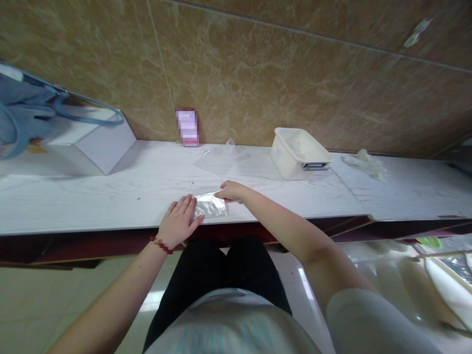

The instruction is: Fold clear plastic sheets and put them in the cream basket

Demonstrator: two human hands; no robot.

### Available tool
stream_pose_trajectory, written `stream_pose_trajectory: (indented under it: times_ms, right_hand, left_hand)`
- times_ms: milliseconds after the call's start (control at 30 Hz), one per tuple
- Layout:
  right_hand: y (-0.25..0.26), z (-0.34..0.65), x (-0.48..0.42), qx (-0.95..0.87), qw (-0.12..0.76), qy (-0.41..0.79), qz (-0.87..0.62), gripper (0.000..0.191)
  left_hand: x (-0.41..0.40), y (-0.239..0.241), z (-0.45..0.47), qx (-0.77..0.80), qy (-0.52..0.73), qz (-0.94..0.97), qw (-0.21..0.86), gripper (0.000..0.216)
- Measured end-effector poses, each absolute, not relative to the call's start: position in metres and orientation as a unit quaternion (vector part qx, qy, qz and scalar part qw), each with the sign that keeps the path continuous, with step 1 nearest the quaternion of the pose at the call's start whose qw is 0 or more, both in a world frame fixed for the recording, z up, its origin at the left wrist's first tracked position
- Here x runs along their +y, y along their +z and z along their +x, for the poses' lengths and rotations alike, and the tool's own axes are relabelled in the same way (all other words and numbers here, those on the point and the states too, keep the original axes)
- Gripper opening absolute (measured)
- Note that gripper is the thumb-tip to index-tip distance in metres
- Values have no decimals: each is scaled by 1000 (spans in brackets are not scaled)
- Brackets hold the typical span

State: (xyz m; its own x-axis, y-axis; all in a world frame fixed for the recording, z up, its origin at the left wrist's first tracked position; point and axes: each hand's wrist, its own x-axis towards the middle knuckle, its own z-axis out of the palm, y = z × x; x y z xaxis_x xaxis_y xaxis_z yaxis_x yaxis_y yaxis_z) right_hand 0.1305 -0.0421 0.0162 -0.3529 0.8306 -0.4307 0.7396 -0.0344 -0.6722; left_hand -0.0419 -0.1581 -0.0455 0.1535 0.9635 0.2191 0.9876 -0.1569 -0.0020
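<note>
A clear, shiny plastic bag [212, 206] lies near the front edge of the white wood-grain counter. My left hand [177, 221], with a red bead bracelet at the wrist, rests flat at the bag's left end, fingers stretched out and thumb on the film. At the upper right corner, my right hand [232, 191] pinches the bag with its fingers bent. Whether anything is inside the bag I cannot make out. Behind my hands lies another sheet or bag of clear plastic [217, 160], flat on the counter.
A phone [189, 128] leans on the tiled wall. To its right stands a cream plastic bin [291, 160], then a crumpled clear plastic piece [365, 164]. On the left are a white box [105, 142] and a blue bag [25, 110]. The counter's front edge runs just before my legs.
</note>
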Motion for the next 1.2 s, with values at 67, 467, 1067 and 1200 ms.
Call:
stream_pose_trajectory:
  times_ms: [67, 467, 1067, 1200]
  right_hand:
    - [17, 130, -45, -674, 28, 476, -564, 31]
    - [13, 133, -32, -763, 112, 398, -496, 18]
    - [47, 175, 39, -508, 201, 725, -420, 19]
    - [32, 180, 50, -443, 239, 760, -411, 26]
  left_hand:
    - [-158, -45, -42, -643, -85, -758, 71, 63]
    - [-140, -27, -52, -670, -244, -689, -126, 66]
    - [-12, 7, -11, -413, -334, -457, -713, 20]
    - [8, 9, 1, -448, -448, -362, -684, 10]
